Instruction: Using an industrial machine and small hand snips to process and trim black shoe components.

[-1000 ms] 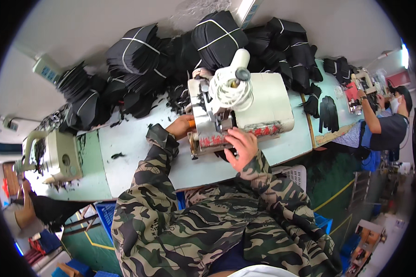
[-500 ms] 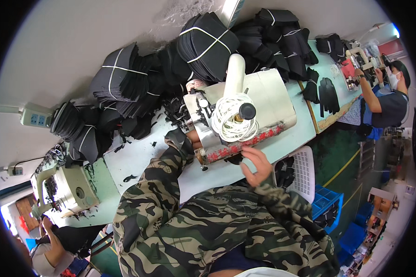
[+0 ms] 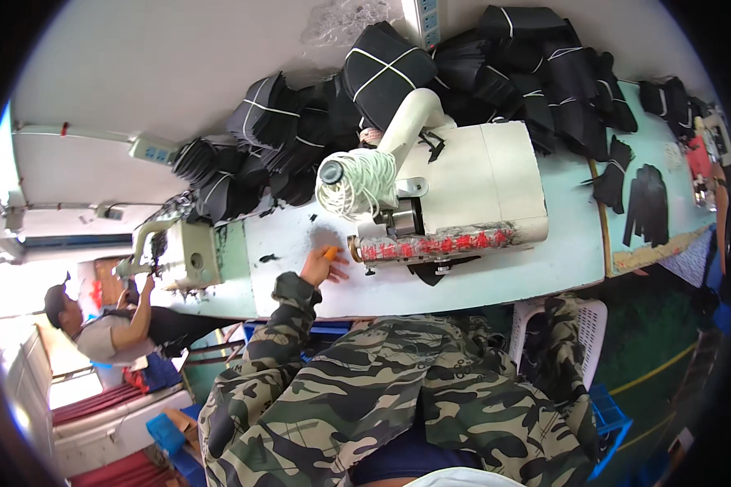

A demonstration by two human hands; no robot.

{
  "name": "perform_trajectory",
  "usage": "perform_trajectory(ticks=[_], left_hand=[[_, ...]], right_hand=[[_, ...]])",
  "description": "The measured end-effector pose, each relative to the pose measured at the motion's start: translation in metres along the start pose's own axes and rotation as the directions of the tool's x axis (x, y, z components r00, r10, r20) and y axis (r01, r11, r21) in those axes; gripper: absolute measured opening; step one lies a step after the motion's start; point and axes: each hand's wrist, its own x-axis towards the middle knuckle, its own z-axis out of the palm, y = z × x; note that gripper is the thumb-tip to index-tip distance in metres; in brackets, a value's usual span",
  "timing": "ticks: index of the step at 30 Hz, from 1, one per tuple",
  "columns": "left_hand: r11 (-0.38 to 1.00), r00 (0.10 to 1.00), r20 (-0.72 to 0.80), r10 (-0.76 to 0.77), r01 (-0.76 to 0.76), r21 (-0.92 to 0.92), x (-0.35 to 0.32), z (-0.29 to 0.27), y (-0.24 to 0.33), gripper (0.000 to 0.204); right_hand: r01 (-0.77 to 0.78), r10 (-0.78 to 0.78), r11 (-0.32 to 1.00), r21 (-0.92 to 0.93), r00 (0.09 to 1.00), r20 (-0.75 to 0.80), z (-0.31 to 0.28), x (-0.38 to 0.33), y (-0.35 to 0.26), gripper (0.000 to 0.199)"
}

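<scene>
My left hand [image 3: 323, 266] is over the pale tabletop, just off the left end of a cream bench machine [image 3: 479, 174]. Its fingers are spread, and an orange cover [image 3: 330, 253] sits on one of them. I see nothing held in it. My right sleeve [image 3: 564, 333] reaches across a white slotted basket [image 3: 594, 337] below the table's front edge; the hand at its end is hidden. A dark flat piece [image 3: 440, 270] lies partly under the machine's front. White cord [image 3: 357, 185] is wound around the machine's raised arm.
Tied stacks of black pieces [image 3: 390, 65] line the wall behind the machine. Loose black strips [image 3: 648, 207] lie on the table at right. Another machine [image 3: 183, 252] stands at left, with a person [image 3: 114, 325] beside it. A blue crate [image 3: 613, 422] is low at right.
The view has swung left. My left hand has come out from the machine's left end. My right hand has left the machine's front and dropped toward the basket, out of sight.
</scene>
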Motion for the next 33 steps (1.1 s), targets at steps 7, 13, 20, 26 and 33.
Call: perform_trajectory(ticks=[7,13,20,26,33], left_hand=[[0.951,0.958,-0.254,0.129,-0.192,-0.242,0.041,-0.002,0.052,0.034],[0.913,0.976,-0.156,0.152,-0.199,-0.355,0.05,0.011,0.074,0.035],[0.918,0.958,-0.021,0.285,-0.279,-0.281,0.097,0.018,0.059,0.03],[0.904,0.903,0.04,0.427,-0.426,-0.041,0.106,0.021,0.063,0.028],[0.848,0.853,-0.151,0.499,-0.445,0.289,0.096,0.019,0.061,0.049]], right_hand=[[-0.119,0.081,0.982,0.147,0.966,0.245,0.006,0.029,-0.026,0.027],[-0.22,0.011,0.957,0.19,0.68,0.733,0.033,-0.132,-0.146,0.032],[0.077,-0.301,0.872,0.483,0.863,0.405,0.128,-0.192,-0.312,0.042],[0.187,-0.19,0.97,0.157,0.982,0.002,0.183,-0.154,-0.299,0.044],[0.174,-0.194,0.978,-0.119,0.963,-0.187,0.177,-0.169,-0.318,0.044]])
